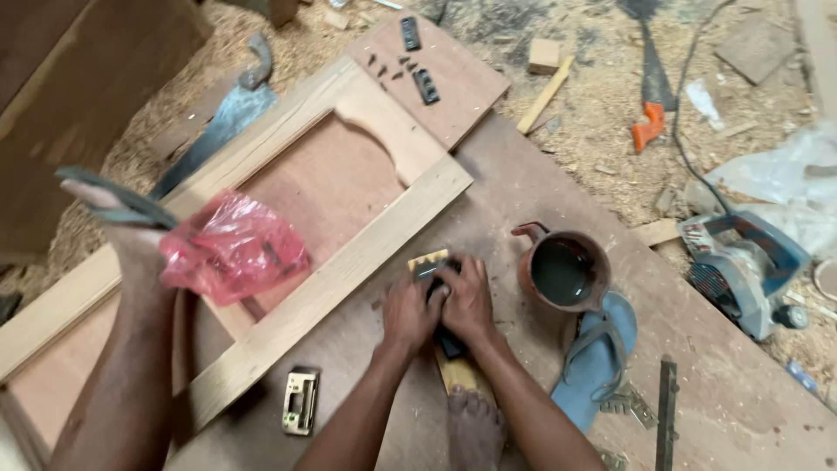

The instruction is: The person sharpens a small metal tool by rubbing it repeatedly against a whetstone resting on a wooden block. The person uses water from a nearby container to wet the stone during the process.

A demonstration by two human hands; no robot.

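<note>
My left hand [408, 312] and right hand [466, 296] are pressed together on a small dark flat piece [429, 270]. It lies on a narrow yellowish wooden block [427, 259] on the brown board [523, 201]. Both hands curl over the piece and hide most of it. My bare foot [475, 426] rests on the near end of the block. My other leg [122, 349] stretches out on the left, its foot in a dark sandal [118, 201].
A red plastic bag [231, 246] lies on a wooden door frame [349, 253]. A brown mug of dark liquid [565, 272], a blue sandal [597, 353], a brass lock [300, 401], an electric planer [745, 262] and two handsaws [218, 122] [649, 122] lie around. Sawdust covers the floor.
</note>
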